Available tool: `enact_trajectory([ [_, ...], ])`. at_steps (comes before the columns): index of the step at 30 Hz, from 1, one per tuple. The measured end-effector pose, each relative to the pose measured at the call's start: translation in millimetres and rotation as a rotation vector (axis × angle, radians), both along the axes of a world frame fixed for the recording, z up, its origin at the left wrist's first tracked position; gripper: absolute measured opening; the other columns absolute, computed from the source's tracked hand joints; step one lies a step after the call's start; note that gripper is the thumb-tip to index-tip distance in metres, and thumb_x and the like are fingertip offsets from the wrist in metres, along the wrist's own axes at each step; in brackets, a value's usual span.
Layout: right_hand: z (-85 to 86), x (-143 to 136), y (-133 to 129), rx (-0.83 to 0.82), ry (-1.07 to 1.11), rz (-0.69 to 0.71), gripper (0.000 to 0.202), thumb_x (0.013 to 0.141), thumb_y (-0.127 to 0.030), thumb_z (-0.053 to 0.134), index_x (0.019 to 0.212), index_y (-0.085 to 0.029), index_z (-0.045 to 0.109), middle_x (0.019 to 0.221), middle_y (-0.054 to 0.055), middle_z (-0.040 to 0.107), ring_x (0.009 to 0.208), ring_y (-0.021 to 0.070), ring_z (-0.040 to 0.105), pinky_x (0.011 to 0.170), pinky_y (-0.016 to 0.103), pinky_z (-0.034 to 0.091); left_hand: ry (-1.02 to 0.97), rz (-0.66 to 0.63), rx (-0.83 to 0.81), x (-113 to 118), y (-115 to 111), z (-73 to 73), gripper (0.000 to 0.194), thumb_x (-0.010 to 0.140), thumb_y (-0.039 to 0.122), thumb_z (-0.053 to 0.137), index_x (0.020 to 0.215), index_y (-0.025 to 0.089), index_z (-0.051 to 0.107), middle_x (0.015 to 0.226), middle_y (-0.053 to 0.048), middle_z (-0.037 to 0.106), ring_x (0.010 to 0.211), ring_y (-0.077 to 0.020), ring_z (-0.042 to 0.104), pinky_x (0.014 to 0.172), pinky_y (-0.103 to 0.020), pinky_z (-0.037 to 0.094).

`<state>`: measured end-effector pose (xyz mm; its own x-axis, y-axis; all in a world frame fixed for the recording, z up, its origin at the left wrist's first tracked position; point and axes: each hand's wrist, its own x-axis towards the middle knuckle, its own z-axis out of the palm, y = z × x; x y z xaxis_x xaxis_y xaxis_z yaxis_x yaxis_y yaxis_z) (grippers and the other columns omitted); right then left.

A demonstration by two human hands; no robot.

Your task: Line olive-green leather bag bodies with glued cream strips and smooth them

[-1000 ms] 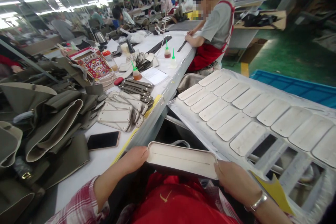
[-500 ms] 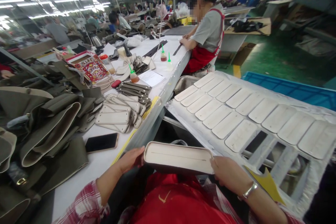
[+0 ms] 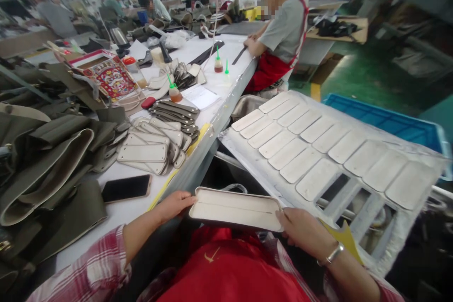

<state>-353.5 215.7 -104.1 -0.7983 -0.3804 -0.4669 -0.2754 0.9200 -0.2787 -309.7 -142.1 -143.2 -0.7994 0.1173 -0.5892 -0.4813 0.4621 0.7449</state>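
Observation:
A long cream piece with rounded corners and a raised rim [image 3: 230, 208] lies across my lap, a thin line running along its middle. Dark material shows beneath its near edge; I cannot tell its exact kind. My left hand [image 3: 179, 205] pinches the rim at its left end. At the opposite end my right hand [image 3: 300, 229] grips the corner, thumb on top and fingers curled under. On the board to the right lie rows of cream rounded panels [image 3: 316, 179], close beside my right hand.
The white worktable [image 3: 85, 231] on the left bears a phone [image 3: 126, 188], stacked cream panels [image 3: 143, 152], dark strips [image 3: 177, 114], olive bag pieces [image 3: 46, 165] and green-tipped bottles [image 3: 174, 92]. A co-worker [image 3: 283, 33] sits farther along. Behind the slatted board [image 3: 361, 217] stands a blue crate [image 3: 375, 125].
My left fingers have come over the rim of the cream piece, which now tips so that more of its inner wall shows. The view has shifted slightly, moving the table things left and up.

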Motion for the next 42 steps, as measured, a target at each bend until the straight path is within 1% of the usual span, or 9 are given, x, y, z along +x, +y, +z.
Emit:
enact_trajectory([
  [3, 14.7, 4.7, -0.8, -0.016, -0.067, -0.113, 0.042, 0.086, -0.044, 0.037, 0.070, -0.014, 0.061, 0.068, 0.009, 0.065, 0.063, 0.0162, 0.062, 0.058, 0.024, 0.042, 0.007, -0.133, -0.195, -3.2, -2.9, 5.8, 0.049, 0.077, 0.063, 0.038, 0.058, 0.017, 0.040, 0.046, 0.006, 0.034, 0.045, -0.0106, 0.035, 0.045, -0.023, 0.023],
  [7, 14.8, 12.2, -1.2, 0.015, -0.028, -0.212, 0.035, 0.084, -0.038, 0.041, 0.074, -0.013, 0.063, 0.069, 0.009, 0.066, 0.065, 0.0157, 0.062, 0.061, 0.022, 0.041, 0.271, -0.400, -0.512, -5.4, 15.4, 17.9, 0.043, 0.083, 0.051, 0.035, 0.060, 0.017, 0.049, 0.060, -0.001, 0.051, 0.060, -0.0167, 0.048, 0.056, -0.027, 0.030],
  [12, 10.5, 20.1, -5.6, 0.078, 0.071, -0.214, 0.036, 0.086, -0.035, 0.038, 0.074, -0.013, 0.064, 0.069, 0.010, 0.066, 0.067, 0.0171, 0.062, 0.062, 0.024, 0.042, 0.734, -0.578, -0.574, 11.0, 108.9, 39.2, 0.032, 0.088, 0.037, 0.035, 0.073, 0.018, 0.056, 0.082, -0.007, 0.059, 0.079, -0.0212, 0.052, 0.071, -0.033, 0.037],
  [17, 15.0, 17.3, -9.0, 0.112, 0.063, -0.168, 0.039, 0.088, -0.030, 0.032, 0.076, -0.012, 0.064, 0.071, 0.012, 0.066, 0.068, 0.0175, 0.063, 0.061, 0.024, 0.043, 0.905, -0.808, -0.468, 3.8, 172.2, 27.7, 0.041, 0.081, 0.032, 0.052, 0.120, 0.019, 0.048, 0.129, -0.008, 0.047, 0.104, -0.0259, 0.046, 0.081, -0.039, 0.039],
  [24, 16.3, 8.3, -12.0, 0.038, -0.096, -0.201, 0.032, 0.084, -0.022, 0.037, 0.071, -0.009, 0.063, 0.066, 0.014, 0.065, 0.069, 0.0196, 0.064, 0.065, 0.027, 0.046, 0.878, -0.893, -0.560, -4.4, 172.5, 21.2, 0.035, 0.081, 0.034, 0.053, 0.113, 0.019, 0.053, 0.129, -0.005, 0.047, 0.098, -0.0258, 0.045, 0.073, -0.040, 0.042],
  [30, -3.8, -13.1, 20.6, -0.512, -0.777, -0.404, 0.029, 0.089, -0.034, 0.036, 0.081, -0.011, 0.053, 0.071, 0.007, 0.066, 0.054, 0.0120, 0.062, 0.052, 0.022, 0.049, 0.856, -0.879, -0.527, -5.3, 170.9, 21.0, 0.041, 0.081, 0.038, 0.053, 0.118, 0.021, 0.050, 0.130, -0.005, 0.046, 0.100, -0.0253, 0.043, 0.077, -0.039, 0.041],
  [34, -39.8, -16.2, 42.5, -0.895, -1.033, -0.610, 0.036, 0.072, -0.046, 0.062, 0.077, -0.013, 0.048, 0.061, 0.002, 0.065, 0.048, 0.0109, 0.060, 0.043, 0.018, 0.047, 0.822, -0.873, -0.502, -6.3, 169.6, 22.2, 0.047, 0.080, 0.042, 0.054, 0.122, 0.022, 0.048, 0.131, -0.005, 0.045, 0.105, -0.0249, 0.042, 0.083, -0.040, 0.040],
  [37, -51.5, -13.7, 39.7, -0.879, -0.982, -0.689, 0.037, 0.067, -0.045, 0.068, 0.072, -0.013, 0.049, 0.056, 0.000, 0.063, 0.041, 0.0092, 0.057, 0.037, 0.016, 0.045, 0.796, -0.877, -0.483, -8.0, 167.8, 22.6, 0.048, 0.080, 0.042, 0.053, 0.122, 0.022, 0.048, 0.132, -0.003, 0.044, 0.106, -0.0250, 0.041, 0.085, -0.040, 0.040],
  [42, -31.1, -14.1, 15.7, -0.589, -0.707, -0.683, 0.027, 0.080, -0.033, 0.055, 0.062, -0.014, 0.047, 0.052, 0.000, 0.062, 0.039, 0.0096, 0.057, 0.035, 0.017, 0.045, 0.792, -0.880, -0.482, -13.9, 172.1, 16.4, 0.048, 0.079, 0.040, 0.054, 0.122, 0.020, 0.048, 0.132, -0.005, 0.045, 0.104, -0.0268, 0.043, 0.081, -0.043, 0.042],
])
